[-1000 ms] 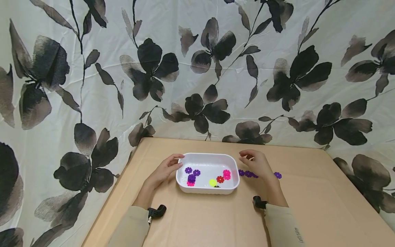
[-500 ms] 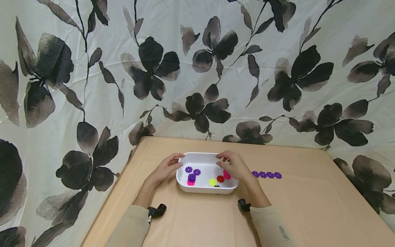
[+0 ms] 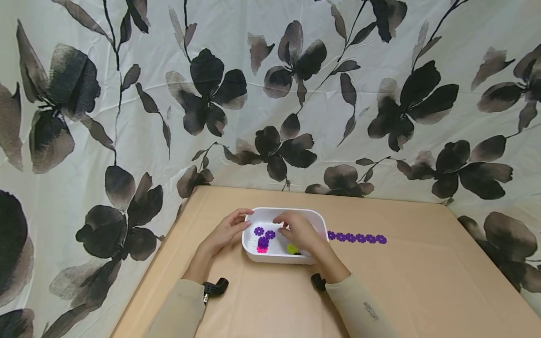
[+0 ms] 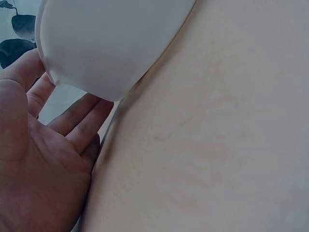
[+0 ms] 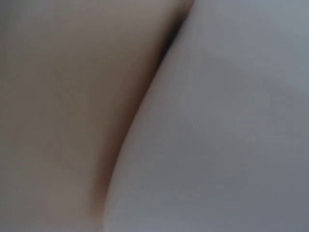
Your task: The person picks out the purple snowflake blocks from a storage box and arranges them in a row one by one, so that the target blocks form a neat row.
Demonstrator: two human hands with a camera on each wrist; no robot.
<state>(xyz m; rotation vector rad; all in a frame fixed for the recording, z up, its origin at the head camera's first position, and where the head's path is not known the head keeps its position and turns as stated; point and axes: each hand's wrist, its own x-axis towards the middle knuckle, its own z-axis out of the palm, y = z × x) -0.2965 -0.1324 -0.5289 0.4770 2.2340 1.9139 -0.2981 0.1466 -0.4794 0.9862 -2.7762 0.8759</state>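
My left hand holds the left end of a white plastic tray, with thumb and index finger at its rim. In the left wrist view, the other fingers of that hand lie against the tray's underside. My right hand reaches over the tray's right half, fingers bent and nothing visible in them. Inside lie purple flower-shaped discs, a pink disc under a purple one, and a yellow disc. The right hand hides the discs beneath it. Tray wall fills much of the right wrist view, blurred.
A straight row of several purple flower-shaped discs lies on the tan tabletop, right of the tray. A white cloth with dark flowers hangs behind the table's far edge.
From beside the row of purple discs, my right hand has moved left over the tray, uncovering the row and covering the red and pink discs. My left hand stays at the tray's left end.
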